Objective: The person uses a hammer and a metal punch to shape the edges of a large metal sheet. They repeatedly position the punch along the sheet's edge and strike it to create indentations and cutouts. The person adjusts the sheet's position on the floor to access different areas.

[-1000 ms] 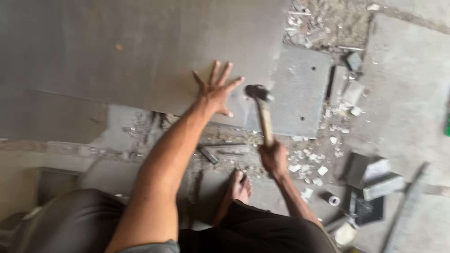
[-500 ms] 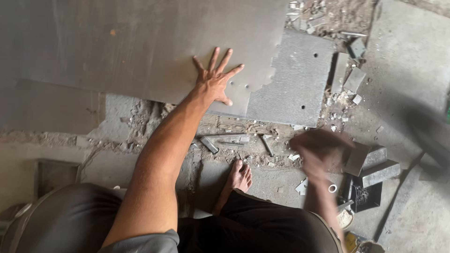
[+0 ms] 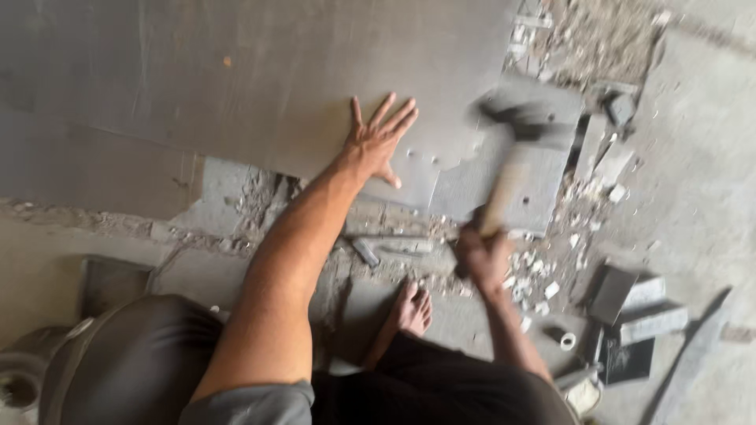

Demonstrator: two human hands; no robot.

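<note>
from my seat at the feed i look straight down at the person's two bare arms over a broken floor. the left hand [image 3: 378,145] lies flat on the big grey tile [image 3: 252,86], fingers spread wide, palm pressed down near the tile's lower right edge; it grips nothing. that tile fills the frame from nine o'clock round to twelve.

the right hand [image 3: 484,256], at about four o'clock from the left one and well apart from it, is closed round the wooden handle of a hammer [image 3: 508,169]. the hammer is blurred; its dark head sits at one o'clock from the fist, over a smaller grey slab [image 3: 535,189] that lies just beside the big tile. i cannot tell whether the head touches the slab.

a bare foot [image 3: 409,311] shows at six o'clock from the left hand, between the two forearms, on rough mortar. just above it, a few grey tile strips [image 3: 394,250] lie in the rubble. white chips [image 3: 543,275] are scattered at three o'clock from the right hand. further out, at four o'clock, dark tile offcuts [image 3: 642,311] lie in a loose heap, with a small white ring [image 3: 567,340] near them. a dark trouser knee [image 3: 134,366] fills the seven o'clock corner.
</note>
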